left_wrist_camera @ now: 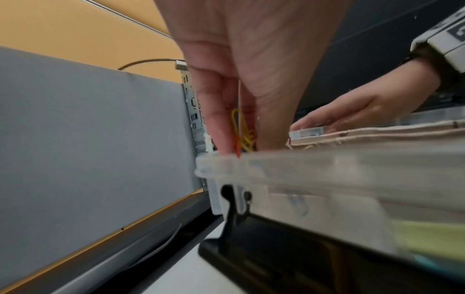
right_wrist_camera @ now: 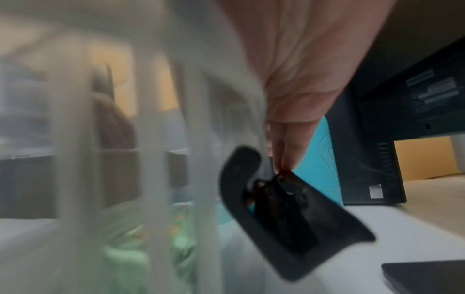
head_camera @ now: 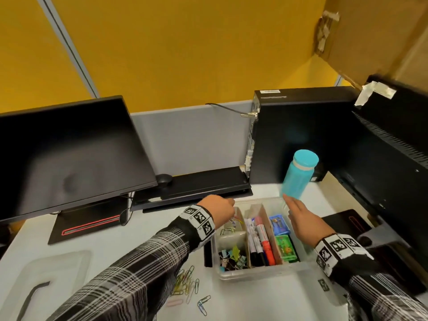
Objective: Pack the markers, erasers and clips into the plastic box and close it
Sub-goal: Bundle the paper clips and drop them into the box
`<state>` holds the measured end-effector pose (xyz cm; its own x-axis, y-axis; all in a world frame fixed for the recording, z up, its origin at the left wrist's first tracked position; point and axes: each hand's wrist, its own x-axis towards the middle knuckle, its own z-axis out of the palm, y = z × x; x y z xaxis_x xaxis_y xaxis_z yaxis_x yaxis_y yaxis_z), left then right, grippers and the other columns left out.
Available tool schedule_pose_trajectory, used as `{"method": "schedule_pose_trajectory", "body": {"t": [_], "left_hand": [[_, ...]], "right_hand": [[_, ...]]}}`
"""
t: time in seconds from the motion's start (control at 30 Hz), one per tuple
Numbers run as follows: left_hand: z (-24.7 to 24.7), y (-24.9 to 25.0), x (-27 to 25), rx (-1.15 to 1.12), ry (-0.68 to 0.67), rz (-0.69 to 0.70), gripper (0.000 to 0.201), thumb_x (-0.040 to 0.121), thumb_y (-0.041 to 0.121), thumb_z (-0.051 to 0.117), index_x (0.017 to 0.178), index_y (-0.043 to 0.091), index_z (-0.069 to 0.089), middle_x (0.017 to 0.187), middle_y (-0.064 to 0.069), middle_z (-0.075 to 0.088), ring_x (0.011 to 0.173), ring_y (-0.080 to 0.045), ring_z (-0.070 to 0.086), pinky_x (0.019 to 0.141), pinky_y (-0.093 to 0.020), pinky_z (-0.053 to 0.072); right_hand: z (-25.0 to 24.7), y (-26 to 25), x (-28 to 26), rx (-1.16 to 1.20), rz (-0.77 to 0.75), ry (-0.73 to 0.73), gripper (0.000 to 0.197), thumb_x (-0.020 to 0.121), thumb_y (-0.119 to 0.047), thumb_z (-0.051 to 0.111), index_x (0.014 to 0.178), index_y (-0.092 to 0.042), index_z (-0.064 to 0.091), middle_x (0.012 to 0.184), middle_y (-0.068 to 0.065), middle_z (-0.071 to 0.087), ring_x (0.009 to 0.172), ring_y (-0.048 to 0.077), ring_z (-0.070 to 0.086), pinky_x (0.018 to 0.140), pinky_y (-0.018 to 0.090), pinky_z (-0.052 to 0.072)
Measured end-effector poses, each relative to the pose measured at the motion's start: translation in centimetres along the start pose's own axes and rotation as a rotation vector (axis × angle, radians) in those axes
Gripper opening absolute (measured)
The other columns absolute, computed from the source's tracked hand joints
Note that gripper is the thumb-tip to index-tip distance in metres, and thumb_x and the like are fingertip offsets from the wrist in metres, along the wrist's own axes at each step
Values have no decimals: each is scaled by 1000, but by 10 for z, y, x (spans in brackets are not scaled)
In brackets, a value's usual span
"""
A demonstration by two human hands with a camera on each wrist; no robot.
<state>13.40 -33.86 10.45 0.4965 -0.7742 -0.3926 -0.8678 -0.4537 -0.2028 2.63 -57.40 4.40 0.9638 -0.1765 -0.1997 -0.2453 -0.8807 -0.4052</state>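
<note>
A clear plastic box (head_camera: 261, 272) with dividers stands open on the desk. Markers (head_camera: 260, 239) lie in its middle section. A blue eraser (head_camera: 279, 224) and a green eraser (head_camera: 286, 249) lie in the right one, binder clips (head_camera: 232, 258) at the front left. My left hand (head_camera: 231, 215) hangs over the back-left section and pinches a bunch of yellow and orange paper clips (left_wrist_camera: 241, 131) just above the box rim (left_wrist_camera: 302, 165). My right hand (head_camera: 288, 206) lies with straight fingers along the box's right rim, beside a black latch (right_wrist_camera: 276, 218).
Several loose paper clips (head_camera: 190, 286) lie on the desk left of the box. The clear lid (head_camera: 20, 281) rests at the front left. A teal bottle (head_camera: 298, 177) stands just behind the box. A monitor (head_camera: 69, 154), a keyboard (head_camera: 196, 186) and a computer tower (head_camera: 301, 135) crowd the back.
</note>
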Motion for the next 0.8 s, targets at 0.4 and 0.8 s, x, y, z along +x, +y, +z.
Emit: {"method": "schedule_pose_trajectory", "body": {"t": [0.4, 0.8], "left_hand": [[-4, -14, -13, -610, 126, -181, 34, 91, 29, 58, 124, 22, 59, 118, 5, 66, 104, -13, 62, 93, -30, 49], [179, -24, -180, -894, 18, -628, 47, 75, 46, 73, 117, 35, 55, 108, 14, 59, 79, -2, 58, 69, -15, 43]], "right_hand": [[-12, -10, -8, -54, 29, -68, 64, 99, -19, 37, 151, -19, -1, 159, 7, 8, 136, 26, 37, 111, 40, 34], [60, -198, -99, 195, -586, -189, 26, 96, -24, 44, 119, -22, 55, 110, -6, 56, 91, 6, 53, 79, 19, 45]]}}
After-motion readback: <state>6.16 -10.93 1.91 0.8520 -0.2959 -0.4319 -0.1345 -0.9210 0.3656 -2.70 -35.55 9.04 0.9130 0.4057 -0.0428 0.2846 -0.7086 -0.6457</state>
